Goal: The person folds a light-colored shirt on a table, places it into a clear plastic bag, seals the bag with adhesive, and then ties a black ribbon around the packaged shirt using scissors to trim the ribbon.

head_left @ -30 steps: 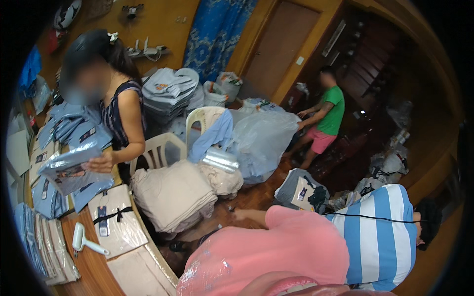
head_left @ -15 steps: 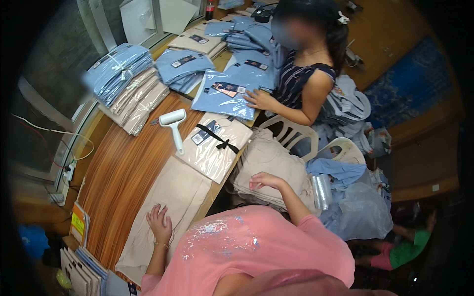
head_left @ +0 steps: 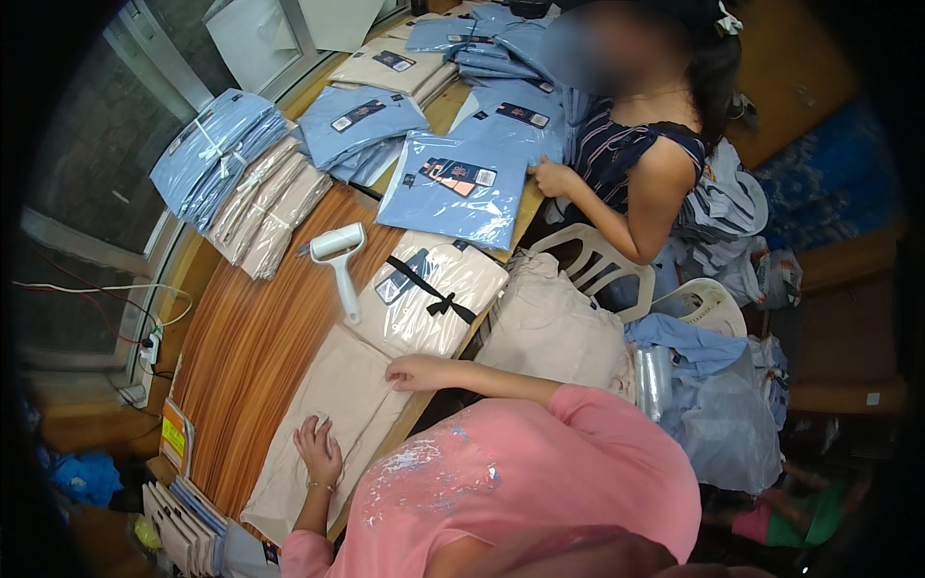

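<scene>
A long beige garment [head_left: 332, 390], smoothed into a flat strip, lies along the near edge of the wooden table. My left hand [head_left: 318, 451] rests on its lower half with fingers spread. At the garment's far end, my right hand [head_left: 414, 373] has its fingers drawn together and their tips down on the fabric, apparently pinching it. Just beyond that hand lies a plastic-wrapped beige garment packet [head_left: 424, 303] tied with a black ribbon. A white lint roller [head_left: 342, 265] sits beside the packet on the table.
Stacked blue and beige packets [head_left: 217, 159] stand at the far left. A co-worker's hand [head_left: 554, 178] is by a blue packet [head_left: 453, 197]. Loose beige garments [head_left: 554, 323] are piled right of the table, near a white plastic chair [head_left: 602, 265] and a clear bag [head_left: 727, 433].
My right hand has come left from above the loose pile down onto the beige garment. My left hand stays on the fabric. The co-worker's hand has moved off the blue packet's top to its side.
</scene>
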The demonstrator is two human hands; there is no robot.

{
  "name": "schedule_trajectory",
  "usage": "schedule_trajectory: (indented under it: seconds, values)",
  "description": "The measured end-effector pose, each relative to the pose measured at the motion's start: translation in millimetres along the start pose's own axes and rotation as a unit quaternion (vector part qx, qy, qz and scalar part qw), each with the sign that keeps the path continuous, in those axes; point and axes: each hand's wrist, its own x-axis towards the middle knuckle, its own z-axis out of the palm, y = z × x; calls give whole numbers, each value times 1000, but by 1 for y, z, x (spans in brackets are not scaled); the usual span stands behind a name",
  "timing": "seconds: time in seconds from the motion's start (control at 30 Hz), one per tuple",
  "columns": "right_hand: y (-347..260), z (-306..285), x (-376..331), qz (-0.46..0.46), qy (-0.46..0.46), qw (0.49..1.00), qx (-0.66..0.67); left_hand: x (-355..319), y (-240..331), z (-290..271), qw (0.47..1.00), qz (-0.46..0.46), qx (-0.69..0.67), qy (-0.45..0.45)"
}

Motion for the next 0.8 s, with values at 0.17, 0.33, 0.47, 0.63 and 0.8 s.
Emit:
schedule_trajectory:
  seconds: [0.17,0.33,0.47,0.63,0.8]
  values:
    - [3,-13,-2,1,-15,1000,1,3,3,3,1000,1,15,-3]
    - [8,-13,3,11,-27,1000,-4,3,1,4,1000,8,11,8]
    - [-1,-13,7,25,-46,998,-27,-3,-5,1,1000,8,23,7]
    - [-4,-1,17,109,-35,993,31,-15,-18,9,999,3,28,22]
    - [-47,30,31,44,82,991,-93,-14,-12,1,998,11,22,50]
